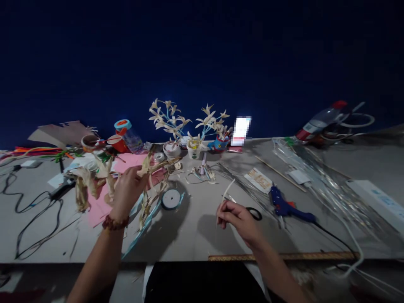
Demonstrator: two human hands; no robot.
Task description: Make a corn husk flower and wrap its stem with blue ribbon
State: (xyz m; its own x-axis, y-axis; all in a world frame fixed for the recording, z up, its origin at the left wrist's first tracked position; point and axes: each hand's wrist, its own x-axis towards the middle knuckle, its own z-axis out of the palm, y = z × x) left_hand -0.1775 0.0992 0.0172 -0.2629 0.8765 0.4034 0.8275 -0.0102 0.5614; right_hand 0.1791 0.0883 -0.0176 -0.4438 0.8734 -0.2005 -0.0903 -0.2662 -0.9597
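My right hand (236, 216) pinches a thin pale strip (229, 188), which stands up from the fingertips above the grey table. To the left, my left hand (129, 185) has its fingers closed at a dried corn husk (147, 165); the fingertips are partly hidden. More dried husks (82, 193) lie beside that hand, on and around pink paper (96, 210). A roll of tape (171, 199) and a light-blue strip (142, 231) are between my hands. Scissors (253, 213) lie partly behind my right hand.
Pale husk-like flowers (170, 115) stand in small pots (194, 150) at the back, near a lit phone (240, 131). A blue glue gun (290, 208), thin wires (243, 185) and a plastic-wrapped bundle (328, 185) lie right. Black cables (22, 229) cross the left side.
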